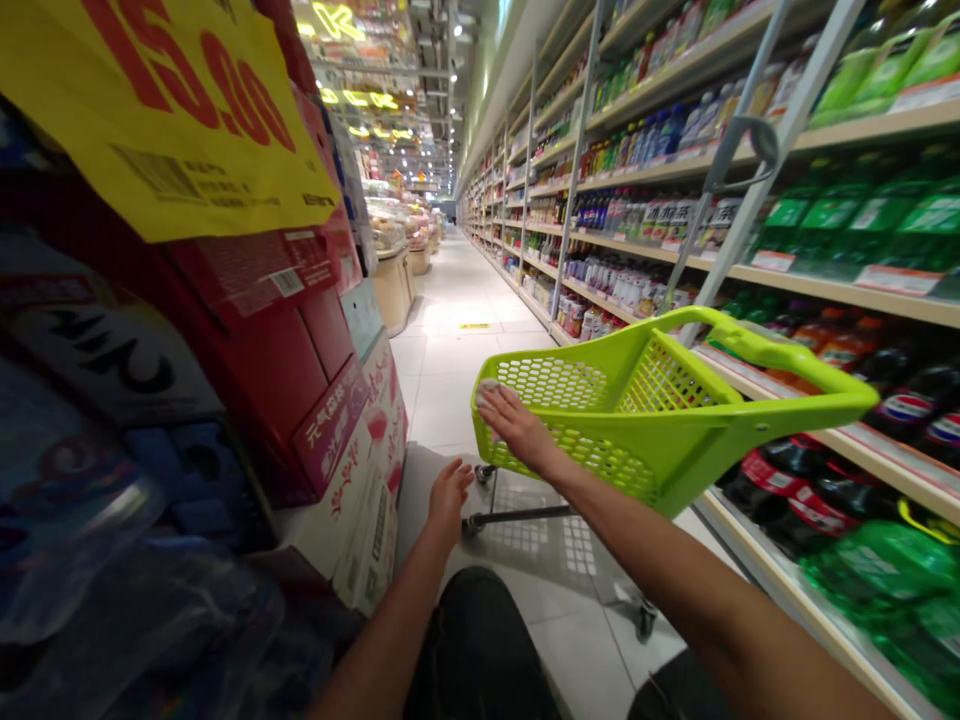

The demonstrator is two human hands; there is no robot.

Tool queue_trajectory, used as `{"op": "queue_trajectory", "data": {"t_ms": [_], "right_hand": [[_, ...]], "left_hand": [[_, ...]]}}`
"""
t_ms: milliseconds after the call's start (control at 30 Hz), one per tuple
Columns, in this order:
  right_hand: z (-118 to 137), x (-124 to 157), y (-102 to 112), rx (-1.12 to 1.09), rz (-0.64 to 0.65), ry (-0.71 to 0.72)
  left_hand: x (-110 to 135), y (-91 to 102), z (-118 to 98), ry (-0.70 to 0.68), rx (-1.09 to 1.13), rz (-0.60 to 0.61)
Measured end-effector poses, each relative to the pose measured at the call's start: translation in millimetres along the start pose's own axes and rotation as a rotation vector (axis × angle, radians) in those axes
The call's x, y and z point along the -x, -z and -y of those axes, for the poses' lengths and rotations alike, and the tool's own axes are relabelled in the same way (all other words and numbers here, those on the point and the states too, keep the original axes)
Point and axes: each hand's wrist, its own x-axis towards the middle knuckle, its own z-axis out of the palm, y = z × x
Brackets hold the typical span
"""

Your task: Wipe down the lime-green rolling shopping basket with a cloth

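A bright green plastic shopping cart (690, 440) with perforated walls stands sideways in front of me. My right hand (520, 428) lies against its end wall at the left, near the top corner. Under its fingertips a small whitish wad, like a wiping cloth (487, 388), is pressed to the rim; most of it is hidden by the hand. Lower and to the left, my left hand (450, 492) hangs in the air just short of the cart, fingers loosely bent and apart, with nothing visible in it.
Shelves of bottled drinks (832, 215) line the right side, with a metal ladder (720, 170) leaning on them. At left are stacked red cartons (262, 340) under a yellow price sign (225, 150). A tiled aisle (450, 290) runs ahead past display stands (394, 285). My knees show below.
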Motion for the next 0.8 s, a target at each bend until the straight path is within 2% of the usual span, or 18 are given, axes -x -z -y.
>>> {"op": "queue_trajectory", "data": {"t_ms": [33,100,200,267,333,400,467,533,600,667,733,800], "right_hand": [[-5,-6,-7,0.006,0.034,0.022],[-12,-1,-28,0.000,0.126,0.047],[-13,33,-59,-0.042,0.239,-0.028],[-7,51,-68,-0.112,0.261,-0.106],[2,54,-65,-0.250,0.203,-0.174],[10,43,-53,-0.452,0.071,-0.281],[14,29,-40,-0.648,-0.068,-0.433],[14,22,-29,-0.747,-0.179,-0.564],[12,25,-20,-0.692,-0.262,-0.615],[14,36,-15,-0.538,-0.307,-0.593],[20,51,-12,-0.394,-0.275,-0.524],[29,67,-13,-0.317,-0.162,-0.422]], "left_hand": [[-3,3.5,5,0.002,-0.052,-0.024],[-6,9.7,16,0.014,-0.127,-0.018],[-9,15.6,27,0.033,-0.171,-0.002],[-11,15.3,28,0.031,-0.161,-0.020],[-13,10.1,22,0.003,-0.113,-0.052],[-14,0.3,13,-0.025,-0.031,-0.016],[-11,-11.9,6,-0.032,0.077,0.135],[-5,-23.6,4,-0.022,0.155,0.282],[1,-33.0,4,0.008,0.169,0.310],[8,-40.1,6,0.047,0.160,0.288],[14,-45.5,7,0.099,0.184,0.303],[19,-48.8,6,0.150,0.226,0.360]]}}
